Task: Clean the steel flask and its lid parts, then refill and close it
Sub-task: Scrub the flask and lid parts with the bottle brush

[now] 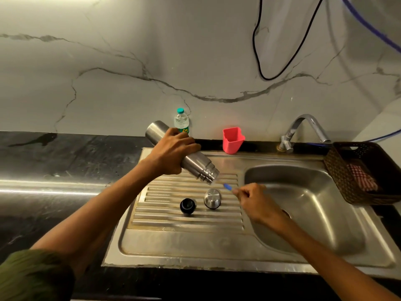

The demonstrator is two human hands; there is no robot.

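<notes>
Left hand (173, 152) is wrapped round the body of the brushed steel cylindrical flask (186, 158), which is held tilted, mouth down and to the right, above the ribbed steel draining board (165, 235). Right hand (253, 199) pinches the end of a thin blue-handled brush (227, 187), whose tip is aimed at the flask mouth but looks just short of it; the blur hides whether they touch.

Domed steel cap (212, 198) and black round stopper (187, 206) are stood on the ribs, directly under the work.

Risks, as judged:
- A wet, smooth flask held one-handed at a slant could slip and strike the two lid parts.
- Run-off from the mouth would fall on the board and lid parts rather than into the sink basin (314, 213).
- A lightly pinched brush could be dropped.
</notes>
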